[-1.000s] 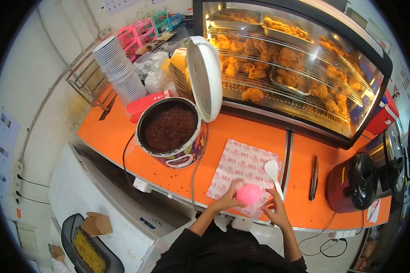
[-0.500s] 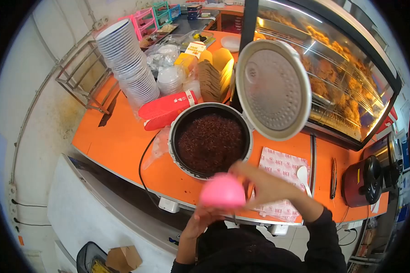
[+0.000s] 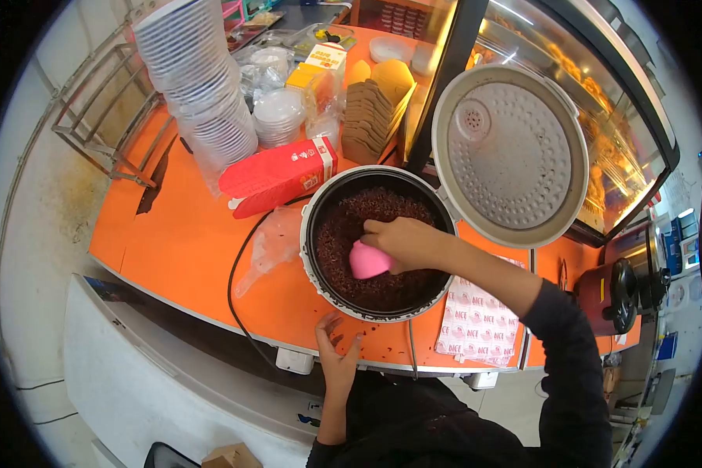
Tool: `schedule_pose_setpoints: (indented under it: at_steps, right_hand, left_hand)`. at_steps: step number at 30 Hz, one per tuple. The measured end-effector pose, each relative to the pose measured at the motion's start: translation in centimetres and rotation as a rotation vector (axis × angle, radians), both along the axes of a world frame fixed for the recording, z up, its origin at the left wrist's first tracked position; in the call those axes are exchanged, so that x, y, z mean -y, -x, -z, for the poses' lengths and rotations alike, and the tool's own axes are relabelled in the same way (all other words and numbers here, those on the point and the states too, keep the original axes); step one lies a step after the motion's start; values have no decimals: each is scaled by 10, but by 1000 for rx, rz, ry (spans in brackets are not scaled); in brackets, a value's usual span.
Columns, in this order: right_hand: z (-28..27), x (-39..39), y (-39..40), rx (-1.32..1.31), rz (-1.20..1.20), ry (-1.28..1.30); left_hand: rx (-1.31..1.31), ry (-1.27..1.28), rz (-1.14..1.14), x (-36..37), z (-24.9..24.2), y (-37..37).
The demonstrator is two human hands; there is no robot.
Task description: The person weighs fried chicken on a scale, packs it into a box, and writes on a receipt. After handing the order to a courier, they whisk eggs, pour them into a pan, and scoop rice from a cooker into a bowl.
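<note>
A pink bowl (image 3: 366, 261) is in my right hand (image 3: 404, 243), tilted down into the dark red-brown rice (image 3: 335, 257). My fingers are closed over its upper side, and its mouth is hidden. The rice lies in the black inner pot of a rice cooker with a pale rim (image 3: 307, 269). The cooker's dimpled lid (image 3: 515, 168) stands raised on the right. Just in front of the cooker, at the counter's edge, my left hand (image 3: 338, 360) is held open, fingers apart, with nothing in it.
Left of the cooker lie a red carton (image 3: 277, 178) and a crumpled plastic bag (image 3: 269, 242). Stacked cups (image 3: 195, 86) and brown paper boxes (image 3: 366, 117) stand behind. Printed wrapping paper (image 3: 480, 324) is at the right, near a heated display case (image 3: 600, 117). A black cord (image 3: 234, 288) crosses the counter.
My right hand has moved the pink bowl from in front of the cooker down into the rice. The left hand has let go of the bowl. The view has shifted closer.
</note>
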State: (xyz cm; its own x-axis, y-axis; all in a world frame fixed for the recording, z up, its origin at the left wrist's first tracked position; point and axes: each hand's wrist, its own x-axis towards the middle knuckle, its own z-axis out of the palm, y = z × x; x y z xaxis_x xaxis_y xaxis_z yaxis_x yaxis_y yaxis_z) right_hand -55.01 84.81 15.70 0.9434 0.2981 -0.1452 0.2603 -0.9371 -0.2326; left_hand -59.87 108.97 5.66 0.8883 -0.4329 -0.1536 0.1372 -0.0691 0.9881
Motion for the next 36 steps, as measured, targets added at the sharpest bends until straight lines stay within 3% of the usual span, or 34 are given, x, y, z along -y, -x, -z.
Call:
schedule_pose_setpoints:
  at_steps: [9,14,23,33,36]
  right_hand:
    - [-61,-4,57,-132,110,199]
    - [-61,-12,60,-37,213,-35]
    - [-55,-16,52,-119,401,-271]
    - [-56,-17,53,-127,379,-204]
    - [-69,-8,46,6,485,-16]
  left_hand:
    - [22,3,-9,-5,1,-7]
    - [35,-8,-26,-5,-1,-9]
    - [13,72,-81,-11,-3,-9]
    - [36,49,-75,-13,-5,-12]
    - [90,5,-37,-8,-7,-13]
